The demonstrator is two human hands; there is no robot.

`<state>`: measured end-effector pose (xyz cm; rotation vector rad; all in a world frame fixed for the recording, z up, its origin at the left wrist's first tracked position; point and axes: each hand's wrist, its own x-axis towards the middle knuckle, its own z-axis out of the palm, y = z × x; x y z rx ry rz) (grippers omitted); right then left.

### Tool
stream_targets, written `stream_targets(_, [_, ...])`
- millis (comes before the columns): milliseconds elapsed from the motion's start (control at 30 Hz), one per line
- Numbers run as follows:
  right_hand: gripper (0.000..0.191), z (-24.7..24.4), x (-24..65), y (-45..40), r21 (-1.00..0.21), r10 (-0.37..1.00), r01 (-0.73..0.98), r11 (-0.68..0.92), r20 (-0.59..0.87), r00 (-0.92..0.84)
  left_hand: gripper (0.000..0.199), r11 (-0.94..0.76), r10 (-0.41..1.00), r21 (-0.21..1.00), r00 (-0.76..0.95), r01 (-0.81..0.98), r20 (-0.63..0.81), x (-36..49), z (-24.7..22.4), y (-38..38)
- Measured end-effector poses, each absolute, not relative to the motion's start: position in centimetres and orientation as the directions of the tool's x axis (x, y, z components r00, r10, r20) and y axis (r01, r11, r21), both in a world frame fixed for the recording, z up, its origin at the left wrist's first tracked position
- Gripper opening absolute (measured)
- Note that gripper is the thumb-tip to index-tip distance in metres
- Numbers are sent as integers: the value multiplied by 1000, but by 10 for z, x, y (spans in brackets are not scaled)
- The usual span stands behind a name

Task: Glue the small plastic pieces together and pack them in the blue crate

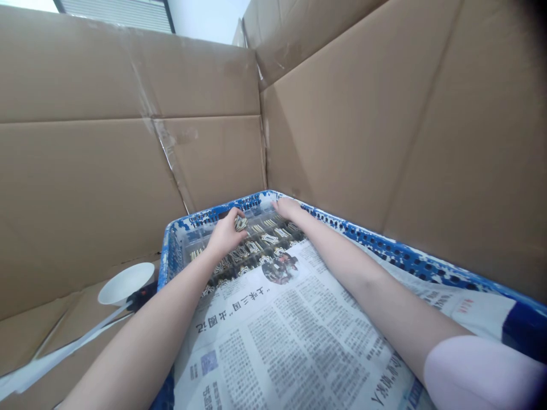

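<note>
My left hand (222, 234) is at the far end of a blue plastic crate (170, 259), shut on a small bundle of speckled gold-and-dark pieces (241, 223). Rows of small pale and gold looped pieces (256, 246) lie in the crate, their exact kind too small to tell. My right hand (287, 208) rests near the crate's far rim, right of the bundle, and shows nothing held. Its fingers are hard to make out. A printed newspaper (273, 336) covers the near part of the crate, under both forearms.
Tall corrugated cardboard walls (128, 114) rise behind and right of the crate. To its left, a white bowl (126, 283) and a black-handled tool (141, 297) with a long white strip lie on cardboard. A pale pink sleeve (478, 376) covers my right upper arm.
</note>
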<state>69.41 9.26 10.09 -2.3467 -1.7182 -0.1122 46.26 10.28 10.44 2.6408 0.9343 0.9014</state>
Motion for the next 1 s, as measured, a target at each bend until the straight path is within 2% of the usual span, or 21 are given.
stream_targets(133, [63, 94, 702, 86, -257, 954, 948, -189, 180, 239, 34, -792, 610, 360, 620, 492, 493, 462, 104, 103])
stream_targets(267, [58, 90, 708, 87, -317, 963, 936, -156, 162, 215, 35, -785, 619, 346, 621, 514, 481, 462, 105, 101])
stream_targets(467, [64, 91, 709, 87, -335, 938, 930, -151, 247, 242, 34, -769, 640, 382, 610, 513, 468, 462, 106, 100])
stream_targets(600, [58, 91, 709, 87, -312, 941, 937, -159, 238, 239, 33, -766, 643, 409, 595, 495, 483, 462, 107, 100])
stream_targets(800, [60, 91, 709, 87, -302, 915, 936, -183, 295, 274, 32, -749, 662, 433, 572, 502, 484, 462, 112, 96])
stream_targets(900, [51, 90, 708, 85, -315, 921, 932, -179, 278, 271, 30, -738, 675, 487, 537, 468, 506, 462, 113, 98])
stream_targets(1000, [50, 95, 707, 82, -360, 913, 918, -166, 296, 280, 32, -664, 742, 639, 454, 389, 494, 464, 114, 103])
